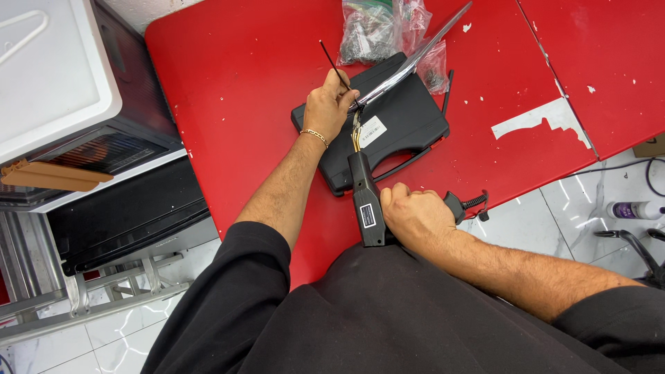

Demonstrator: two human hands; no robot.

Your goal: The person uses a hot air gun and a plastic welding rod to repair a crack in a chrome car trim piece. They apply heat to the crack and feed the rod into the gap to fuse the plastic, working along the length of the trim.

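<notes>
left hand (325,111) pinching chrome strip (409,62); right hand (413,216) gripping heat tool (366,201) near table edge (305,277)

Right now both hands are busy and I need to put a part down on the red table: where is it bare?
Bare red table lies left of the black case, and right of it toward the chipped paint. Crowded: the case, plastic bags, left hand and right hand with the black tool.

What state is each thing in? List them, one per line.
Black handheld pistol-shaped tool: gripped, brass tip at the strip's end.
Right hand: closed round the tool's handle.
Left hand: pinching a thin black rod.
Shiny curved metal strip: lying on the case.
Black plastic carry case: closed.
Clear plastic bags: crumpled.
</notes>
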